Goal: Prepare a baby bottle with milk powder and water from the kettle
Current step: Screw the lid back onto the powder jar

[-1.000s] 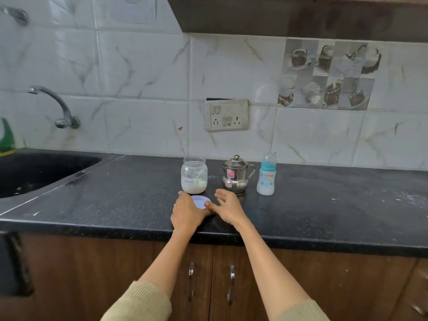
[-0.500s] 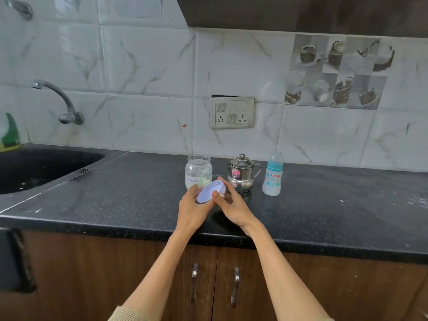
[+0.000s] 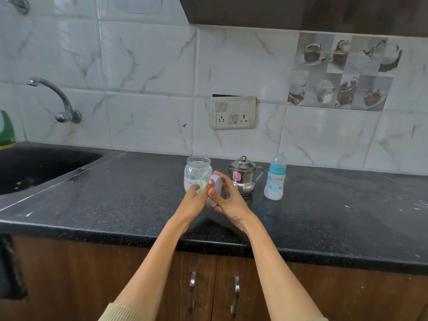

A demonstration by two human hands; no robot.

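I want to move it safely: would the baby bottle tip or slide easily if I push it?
The baby bottle is tall on a narrow base, so it probably tips easily. It looks empty, likely light. The polished counter may let it slide.

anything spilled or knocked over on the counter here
Nothing stands out. The open jar, kettle and capped baby bottle all stand upright on the counter. The jar's lid is off, held on edge between both hands.
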